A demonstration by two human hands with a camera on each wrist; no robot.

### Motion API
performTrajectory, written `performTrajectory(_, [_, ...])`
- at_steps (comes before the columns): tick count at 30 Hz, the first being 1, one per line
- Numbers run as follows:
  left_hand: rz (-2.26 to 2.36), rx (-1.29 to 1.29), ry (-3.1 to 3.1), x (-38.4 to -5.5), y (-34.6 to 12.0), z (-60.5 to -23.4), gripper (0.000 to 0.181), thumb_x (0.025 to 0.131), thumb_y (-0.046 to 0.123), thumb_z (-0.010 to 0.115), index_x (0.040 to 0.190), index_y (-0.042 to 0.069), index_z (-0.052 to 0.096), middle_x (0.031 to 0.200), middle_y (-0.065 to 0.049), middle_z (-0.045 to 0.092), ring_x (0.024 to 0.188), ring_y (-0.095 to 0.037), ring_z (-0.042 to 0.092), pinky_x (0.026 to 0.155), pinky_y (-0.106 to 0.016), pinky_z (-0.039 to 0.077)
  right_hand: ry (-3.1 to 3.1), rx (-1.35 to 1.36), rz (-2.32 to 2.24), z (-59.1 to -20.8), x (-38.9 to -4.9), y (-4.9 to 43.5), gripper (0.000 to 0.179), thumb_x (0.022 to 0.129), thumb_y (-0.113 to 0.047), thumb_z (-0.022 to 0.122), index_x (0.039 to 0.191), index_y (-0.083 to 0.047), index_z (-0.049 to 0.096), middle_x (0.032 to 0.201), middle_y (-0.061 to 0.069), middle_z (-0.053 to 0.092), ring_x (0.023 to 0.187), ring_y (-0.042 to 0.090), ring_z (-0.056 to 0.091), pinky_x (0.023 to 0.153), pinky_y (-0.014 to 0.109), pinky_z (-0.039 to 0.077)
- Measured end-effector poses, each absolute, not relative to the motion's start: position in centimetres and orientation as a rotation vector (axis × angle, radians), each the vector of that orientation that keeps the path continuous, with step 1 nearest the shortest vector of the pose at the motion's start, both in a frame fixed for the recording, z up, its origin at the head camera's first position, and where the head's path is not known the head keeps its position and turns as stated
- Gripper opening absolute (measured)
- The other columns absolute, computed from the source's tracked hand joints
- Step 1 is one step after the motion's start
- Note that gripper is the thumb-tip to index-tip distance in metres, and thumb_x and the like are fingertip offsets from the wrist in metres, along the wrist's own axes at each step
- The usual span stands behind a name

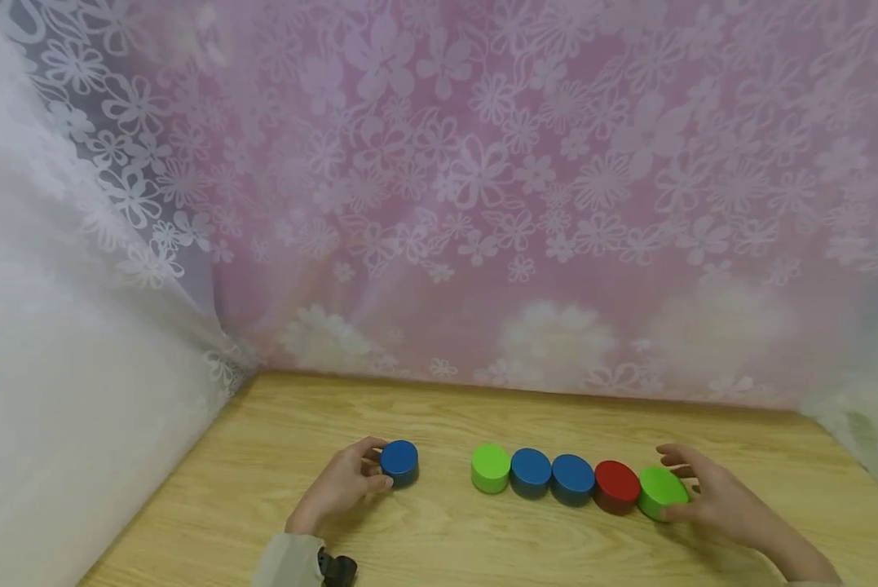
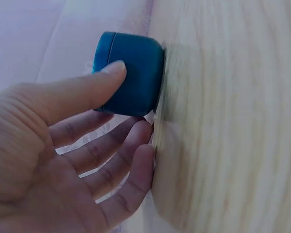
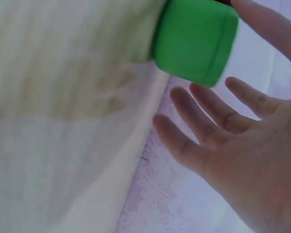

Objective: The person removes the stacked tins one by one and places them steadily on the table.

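Note:
My left hand pinches a small blue round lidded jar at the left, its thumb on the near side and its index finger behind. The left wrist view shows this jar upright on the table, a seam below its top. To the right, jars stand side by side in a slanting row: a light green jar, a blue jar, another blue jar, a red jar and a green jar. At the row's right end, my right hand has its thumb at the green jar, other fingers spread apart from it.
The jars stand on a wood-grain table. A pink flowered curtain hangs along its back edge, and a white cloth along its left side. A gap separates the left blue jar from the row. A black device sits at my left wrist.

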State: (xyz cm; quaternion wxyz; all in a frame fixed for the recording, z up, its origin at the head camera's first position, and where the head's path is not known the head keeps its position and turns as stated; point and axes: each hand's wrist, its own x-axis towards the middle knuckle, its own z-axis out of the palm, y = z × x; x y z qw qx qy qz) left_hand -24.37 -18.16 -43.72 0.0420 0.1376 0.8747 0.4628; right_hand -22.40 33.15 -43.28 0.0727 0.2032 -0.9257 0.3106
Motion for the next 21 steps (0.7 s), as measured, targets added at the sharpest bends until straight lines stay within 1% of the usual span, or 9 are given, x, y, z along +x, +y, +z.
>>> performTrajectory(3, [1.402, 0.430, 2.685, -24.5, -17.9, -43.6, 0.049, 0.089, 0.004, 0.078, 0.132, -0.005, 0.058, 0.115, -0.017, 0.065, 0.097, -0.028, 0.065, 0.081, -0.047, 0.056, -2.753, 0.587, 0.920, -42.6, -22.4, 33.1, 0.078, 0.073, -0.007, 0.090, 0.134, 0.014, 0.048, 0.121, 0.030, 0.060, 0.105, 0.051, 0.060, 0.080, 0.056, 0.054])
performTrajectory(6, [1.406, 0.469, 2.665, -24.6, -17.4, -43.4, 0.048, 0.089, 0.003, 0.078, 0.132, -0.006, 0.058, 0.116, -0.019, 0.065, 0.098, -0.031, 0.065, 0.082, -0.048, 0.056, -2.729, 0.572, 0.903, -42.1, -22.4, 33.2, 0.074, 0.074, -0.006, 0.089, 0.133, 0.014, 0.049, 0.122, 0.032, 0.060, 0.105, 0.053, 0.059, 0.080, 0.065, 0.050])
performTrajectory(10, [1.420, 0.509, 2.622, -24.6, -16.5, -43.0, 0.050, 0.090, 0.002, 0.076, 0.134, -0.009, 0.055, 0.118, -0.022, 0.064, 0.100, -0.035, 0.065, 0.081, -0.048, 0.057, -2.707, 0.564, 0.895, -41.8, -22.4, 33.1, 0.071, 0.075, -0.004, 0.088, 0.132, 0.012, 0.049, 0.121, 0.032, 0.060, 0.105, 0.052, 0.060, 0.079, 0.065, 0.051])
performTrajectory(15, [1.414, 0.544, 2.605, -24.8, -15.2, -43.0, 0.049, 0.090, 0.002, 0.076, 0.133, -0.010, 0.056, 0.115, -0.021, 0.065, 0.099, -0.035, 0.066, 0.077, -0.045, 0.058, -2.724, 0.525, 0.941, -41.5, -22.5, 33.1, 0.068, 0.078, -0.003, 0.086, 0.133, 0.012, 0.047, 0.122, 0.034, 0.058, 0.106, 0.054, 0.058, 0.082, 0.069, 0.049])
performTrajectory(19, [1.419, 0.575, 2.586, -25.0, -14.2, -43.1, 0.047, 0.090, 0.003, 0.076, 0.132, -0.009, 0.057, 0.112, -0.019, 0.066, 0.097, -0.034, 0.067, 0.074, -0.043, 0.058, -2.727, 0.505, 0.933, -41.3, -22.5, 33.2, 0.067, 0.079, -0.004, 0.085, 0.132, 0.012, 0.048, 0.121, 0.034, 0.059, 0.106, 0.053, 0.059, 0.083, 0.067, 0.050])
performTrajectory(21, [1.417, 0.584, 2.581, -25.1, -13.9, -43.2, 0.047, 0.091, 0.004, 0.076, 0.132, -0.008, 0.057, 0.112, -0.018, 0.066, 0.096, -0.033, 0.067, 0.074, -0.042, 0.058, -2.714, 0.506, 0.915, -41.3, -22.6, 33.1, 0.066, 0.079, -0.004, 0.086, 0.131, 0.012, 0.049, 0.120, 0.033, 0.060, 0.105, 0.052, 0.059, 0.081, 0.063, 0.052])
